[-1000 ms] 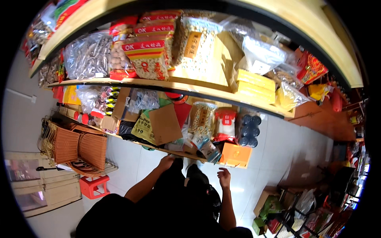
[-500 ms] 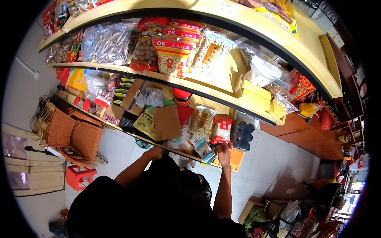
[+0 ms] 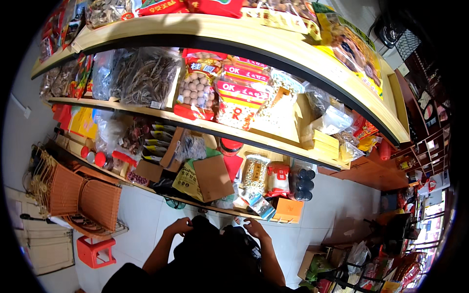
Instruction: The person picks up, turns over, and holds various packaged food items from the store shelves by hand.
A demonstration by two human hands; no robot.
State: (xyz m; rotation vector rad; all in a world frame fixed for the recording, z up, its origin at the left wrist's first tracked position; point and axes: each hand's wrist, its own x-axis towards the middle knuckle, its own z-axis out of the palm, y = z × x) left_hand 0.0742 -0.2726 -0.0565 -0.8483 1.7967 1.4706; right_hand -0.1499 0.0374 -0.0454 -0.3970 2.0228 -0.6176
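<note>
Head camera, left of worn pair: upright wide fisheye, looking down past your left hand [image 3: 181,226] and right hand [image 3: 255,228]. Wooden shelves [image 3: 215,29], closest at top, bow across upper half; tiled floor [image 3: 330,205] farther below.

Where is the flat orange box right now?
In the head view, the flat orange box is right of centre: just right of the blue-and-white packet, below the red-and-white bag, up and right of the right hand.

blue-white packet [image 3: 262,205] too small to read, red packet [image 3: 215,7] cut off
</note>
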